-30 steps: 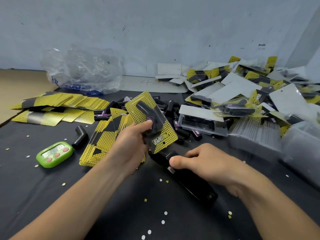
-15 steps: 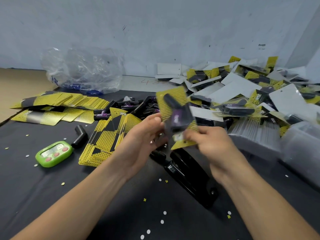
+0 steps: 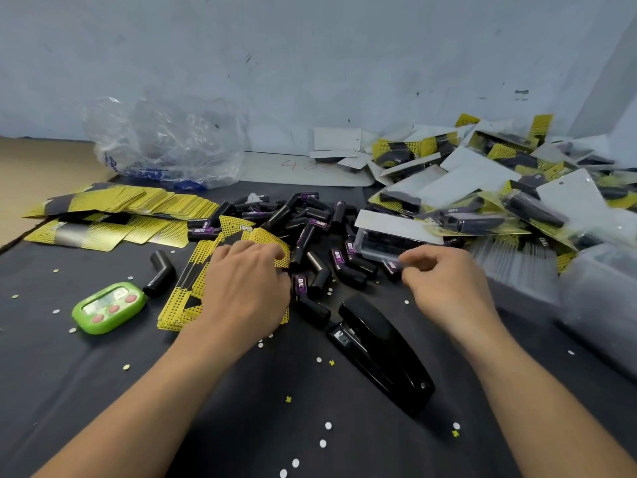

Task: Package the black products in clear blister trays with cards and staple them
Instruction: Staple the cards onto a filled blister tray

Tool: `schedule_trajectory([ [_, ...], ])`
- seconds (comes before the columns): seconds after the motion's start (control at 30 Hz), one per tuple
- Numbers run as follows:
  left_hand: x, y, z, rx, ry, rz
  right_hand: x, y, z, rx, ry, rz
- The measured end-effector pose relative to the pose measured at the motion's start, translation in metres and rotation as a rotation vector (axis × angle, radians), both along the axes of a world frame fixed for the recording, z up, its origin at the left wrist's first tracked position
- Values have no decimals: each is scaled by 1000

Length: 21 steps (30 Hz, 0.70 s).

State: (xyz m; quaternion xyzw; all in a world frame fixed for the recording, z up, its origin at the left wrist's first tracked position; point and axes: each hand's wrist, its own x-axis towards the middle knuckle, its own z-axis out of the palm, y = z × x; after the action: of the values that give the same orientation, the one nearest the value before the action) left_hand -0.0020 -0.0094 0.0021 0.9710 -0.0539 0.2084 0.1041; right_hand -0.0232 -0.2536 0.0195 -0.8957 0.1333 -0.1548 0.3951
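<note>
a person's left hand (image 3: 248,288) is resting palm down, fingers loosely spread, on a stack of yellow cards (image 3: 179,305) on a dark table (image 3: 103,391). the right hand (image 3: 448,288) is hovering with fingertips drawn together at the near corner of a clear blister tray (image 3: 386,241); whether it is pinching the tray is unclear. loose black products (image 3: 310,219) are lying heaped just beyond the hands, a black stapler (image 3: 382,350) is lying nearer, and finished packs (image 3: 406,153) are piling up at right.
</note>
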Motion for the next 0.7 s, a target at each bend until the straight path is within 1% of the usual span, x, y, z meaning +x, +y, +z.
schedule_trajectory([
  [0.03,1,0,-2,55,33,-12,1,-1,-3,-181,-14,23],
  [0.1,2,2,-5,134,68,-39,4,-2,-9,-426,34,118],
  [0.17,3,3,-8,170,80,-46,6,1,-14,-503,169,159],
  [0.2,4,4,-9,182,79,-47,7,3,-16,-527,203,158],
  [0.23,5,4,-9,191,77,-47,8,4,-19,-563,192,147],
  [0.3,6,4,-9,193,75,-52,10,3,-23,-586,96,107],
  [0.37,5,4,-9,182,71,-56,11,3,-23,-467,0,113],
  [0.43,4,4,-8,154,41,-55,11,4,-20,-226,-86,140],
  [0.5,2,0,-5,77,-25,-61,8,9,-11,38,-194,153],
  [0.57,-1,-4,-1,-85,-113,-103,5,14,-1,324,-258,213],
  [0.6,-3,-6,0,-190,-141,-149,3,18,4,468,-253,266],
  [0.67,-8,-10,2,-419,-106,-270,-1,25,10,691,-202,370],
  [0.7,-11,-12,3,-536,-47,-329,-3,28,11,741,-175,398],
])
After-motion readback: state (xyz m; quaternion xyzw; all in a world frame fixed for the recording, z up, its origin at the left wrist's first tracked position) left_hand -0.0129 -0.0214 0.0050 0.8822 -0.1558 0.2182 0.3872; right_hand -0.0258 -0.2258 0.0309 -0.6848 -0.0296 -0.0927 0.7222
